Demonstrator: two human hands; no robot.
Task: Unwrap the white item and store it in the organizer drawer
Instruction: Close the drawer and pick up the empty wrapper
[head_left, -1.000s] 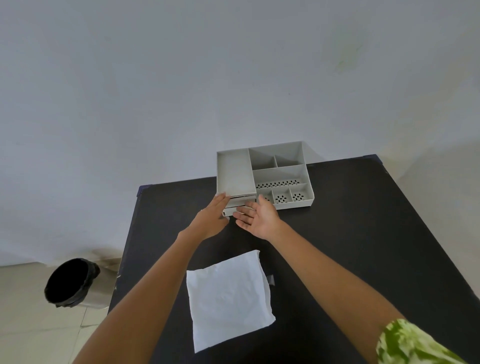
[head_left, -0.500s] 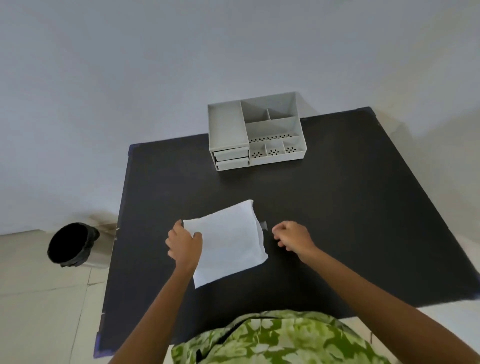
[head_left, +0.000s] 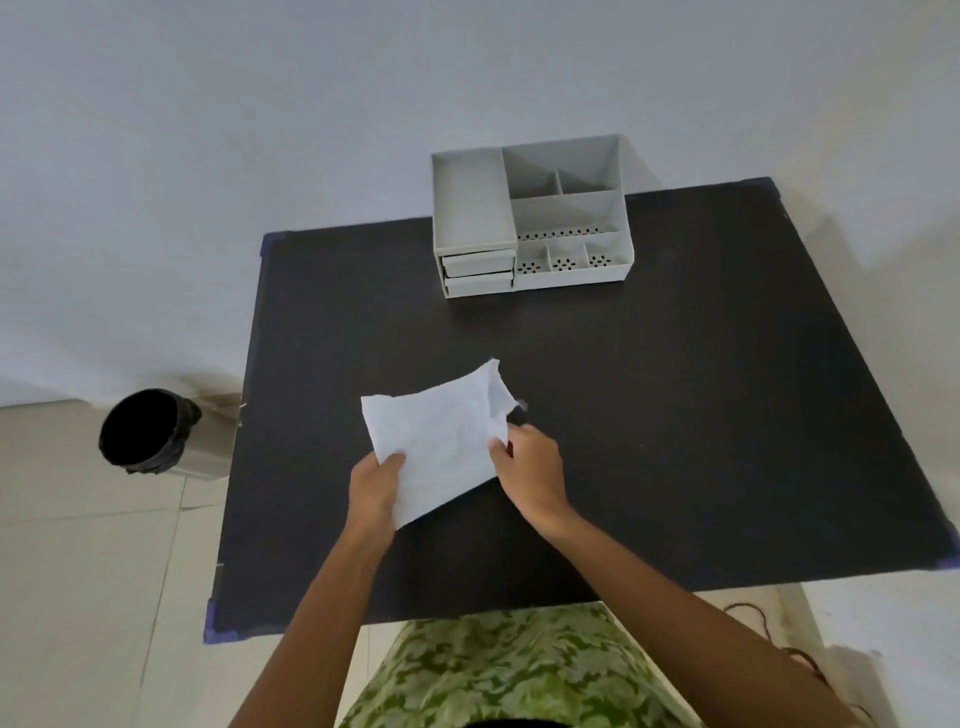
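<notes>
- Flat white rectangular paper packet (head_left: 441, 441) over the middle of the black square table (head_left: 675, 415), long axis running near-left to far-right, far corner curled.
- Left hand (head_left: 375, 486) pinches its near-left edge.
- Right hand (head_left: 530, 470) grips its right edge.
- Grey plastic compartmented organizer (head_left: 530, 218) stands at the table's far edge, both drawers (head_left: 478, 273) shut.

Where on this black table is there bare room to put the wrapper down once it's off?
The table's whole right side is bare, from the right hand to the right edge. The left strip beside the left hand is free too. The back middle is taken by the grey organizer; both hands hold the white packet at centre.
</notes>
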